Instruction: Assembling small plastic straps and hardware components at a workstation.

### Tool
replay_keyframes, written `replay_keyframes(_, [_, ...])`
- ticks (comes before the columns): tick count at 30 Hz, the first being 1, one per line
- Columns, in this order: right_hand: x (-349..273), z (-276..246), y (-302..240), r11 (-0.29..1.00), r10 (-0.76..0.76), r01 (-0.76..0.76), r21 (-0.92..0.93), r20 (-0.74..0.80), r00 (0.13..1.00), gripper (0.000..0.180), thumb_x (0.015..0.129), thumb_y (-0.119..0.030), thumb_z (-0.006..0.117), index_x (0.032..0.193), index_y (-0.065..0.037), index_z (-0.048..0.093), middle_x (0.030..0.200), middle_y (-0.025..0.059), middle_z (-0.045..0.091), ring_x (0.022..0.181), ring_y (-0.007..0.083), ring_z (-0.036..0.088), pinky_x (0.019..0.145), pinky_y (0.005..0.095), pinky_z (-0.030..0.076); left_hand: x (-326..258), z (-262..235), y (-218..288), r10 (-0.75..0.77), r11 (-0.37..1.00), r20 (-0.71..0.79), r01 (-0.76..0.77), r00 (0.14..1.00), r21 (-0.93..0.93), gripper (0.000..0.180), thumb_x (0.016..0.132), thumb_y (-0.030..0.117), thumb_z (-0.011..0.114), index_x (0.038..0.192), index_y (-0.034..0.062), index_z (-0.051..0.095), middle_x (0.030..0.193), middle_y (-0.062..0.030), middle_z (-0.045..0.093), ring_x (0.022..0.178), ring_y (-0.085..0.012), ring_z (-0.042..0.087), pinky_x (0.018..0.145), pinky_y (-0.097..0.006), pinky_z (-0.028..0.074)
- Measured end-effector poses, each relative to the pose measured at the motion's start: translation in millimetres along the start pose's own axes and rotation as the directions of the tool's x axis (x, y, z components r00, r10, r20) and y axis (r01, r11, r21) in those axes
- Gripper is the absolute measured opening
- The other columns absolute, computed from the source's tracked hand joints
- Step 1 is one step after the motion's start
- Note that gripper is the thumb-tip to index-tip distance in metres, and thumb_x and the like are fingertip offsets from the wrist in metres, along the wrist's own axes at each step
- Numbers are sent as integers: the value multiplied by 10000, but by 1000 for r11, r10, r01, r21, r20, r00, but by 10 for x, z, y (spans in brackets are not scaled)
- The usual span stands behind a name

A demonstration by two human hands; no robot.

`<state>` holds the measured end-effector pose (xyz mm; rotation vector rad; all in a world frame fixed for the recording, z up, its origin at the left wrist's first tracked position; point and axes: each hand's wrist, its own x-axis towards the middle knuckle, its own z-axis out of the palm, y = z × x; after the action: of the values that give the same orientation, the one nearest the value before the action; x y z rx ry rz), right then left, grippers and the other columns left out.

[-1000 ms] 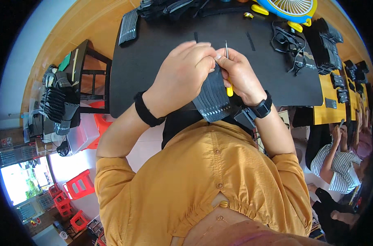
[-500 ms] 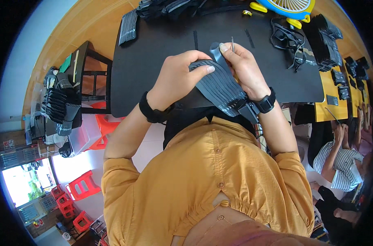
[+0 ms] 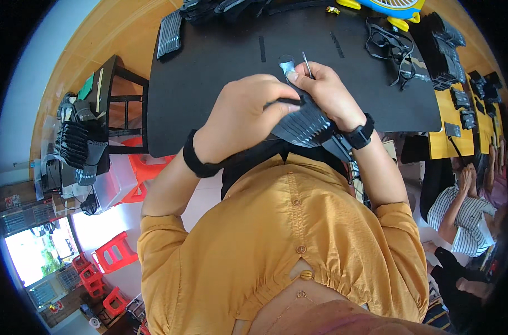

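- Work item: your stack point(image 3: 301, 125) of grey strips is between both hands, off the table, tilted at its near edge.
- Left hand point(image 3: 248, 111): thumb and fingers pinch a dark upper edge, apparently the stack's; whether one layer or several, I cannot tell.
- Right hand point(image 3: 327, 92): thumb and fingers pinch a glossy piece point(image 3: 287, 65) and keep a pointed tool point(image 3: 306, 62), tip out; the grip on its handle is hidden.
- Progress, by judgement: under way, unfinished. The stack is in hand and the glossy piece juts past its upper end; whether it is loose or attached is unclear. The strips below lie together. No count of finished strips is possible.
- Table point(image 3: 209, 67): black, with two dark marks. A grey bundle point(image 3: 170, 34) lies at the far left corner, finished or waiting unknown; a black pile point(image 3: 226, 8) along the far edge; tangled straps point(image 3: 389, 50) and black bundles point(image 3: 444, 50) to your right; a fan point(image 3: 396, 4) beyond.
- Room: red stools point(image 3: 115, 251) to your left; a yellow table point(image 3: 441, 148) and a co-worker in stripes point(image 3: 460, 223) to your right.
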<state>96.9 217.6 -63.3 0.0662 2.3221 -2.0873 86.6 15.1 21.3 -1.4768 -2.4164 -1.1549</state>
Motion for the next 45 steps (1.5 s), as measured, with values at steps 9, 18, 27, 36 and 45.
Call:
replay_keyframes(9, [80,-41,131,998,24,-24,-53,-7,1000,248,964,-314,625,960,-67,655,706,-25,588,528,70,477,466,257,379,-19,-219,335,-26,996,64,32,998,-89,189,788,55,733,972,37,690,842,-103,667,783,-227,654,704,-294,507])
replay_keyframes(18, [-84,-8,-178,991,-34,30,128,36,999,230,978,-317,622,1012,-95,670,807,-35,646,679,29,580,552,191,444,3,-152,-102,-161,978,-56,152,985,-143,277,850,198,740,1053,13,704,1093,-125,658,974,-206,638,828,-297,499])
replay_keyframes(27, [-209,-66,-310,995,2,-17,102,146,989,203,970,-277,641,1000,-83,690,761,-50,628,588,10,520,482,174,386,97,-29,-291,-272,940,80,283,959,-190,320,904,269,669,1124,40,705,1168,-176,665,1032,-291,645,883,-319,500])
replay_keyframes(36, [-345,-251,-271,970,134,-177,165,241,961,231,864,-288,768,874,-73,685,646,-67,556,563,13,483,475,189,358,110,-234,-297,-462,777,81,447,883,-442,273,976,207,611,1147,11,694,976,-32,709,873,-80,644,793,-225,501])
replay_keyframes(45, [-485,-150,-256,972,-69,99,-213,141,988,240,821,-267,805,824,-66,673,644,-50,549,594,56,466,544,241,388,102,-449,-254,-485,784,86,477,870,-398,256,961,191,631,1120,4,704,970,-37,713,862,-89,656,802,-220,504])
